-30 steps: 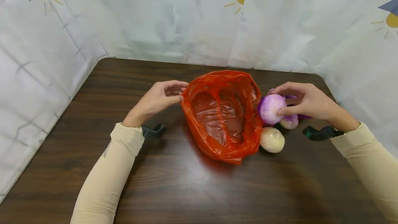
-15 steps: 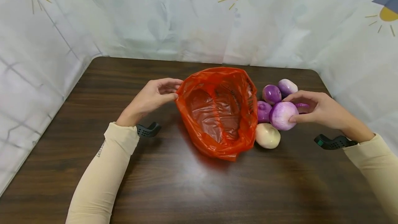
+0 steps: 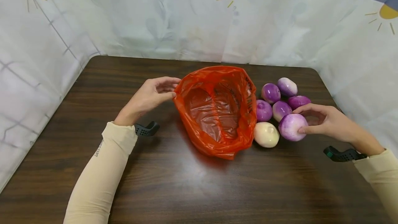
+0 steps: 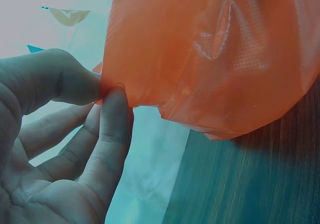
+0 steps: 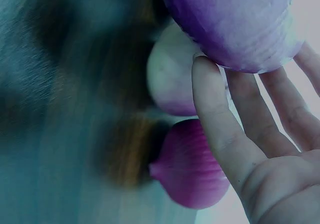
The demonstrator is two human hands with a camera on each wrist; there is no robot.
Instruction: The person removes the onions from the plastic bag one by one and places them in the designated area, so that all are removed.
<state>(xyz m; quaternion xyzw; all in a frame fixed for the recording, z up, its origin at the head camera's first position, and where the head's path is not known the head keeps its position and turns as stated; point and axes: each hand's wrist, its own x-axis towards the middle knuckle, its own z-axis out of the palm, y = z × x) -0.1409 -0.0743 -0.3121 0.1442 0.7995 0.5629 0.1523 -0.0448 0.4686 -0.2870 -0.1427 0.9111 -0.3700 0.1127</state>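
A red plastic bag (image 3: 214,148) stands on the dark wooden table with its mouth spread wide. At its left rim my left hand (image 3: 155,92) pinches the plastic between thumb and forefinger; the left wrist view shows the same pinch on the bag (image 4: 150,43). To the right of the bag, my right hand (image 3: 326,122) grips a large purple-and-white onion (image 3: 291,127) between thumb and fingers. In the right wrist view, my fingertips lie against this onion (image 5: 240,23). Whether it touches the table cannot be told.
Beside the bag's right side sit a pale onion (image 3: 266,134) and several purple onions (image 3: 271,93), grouped close together. One magenta onion (image 3: 299,102) lies just beyond my right hand. A white patterned curtain (image 3: 186,20) hangs along the table's back and side edges.
My right hand has carried the large onion rightward and nearer to me, away from the bag. Onions it had covered now show. My left hand keeps its pinch on the rim.
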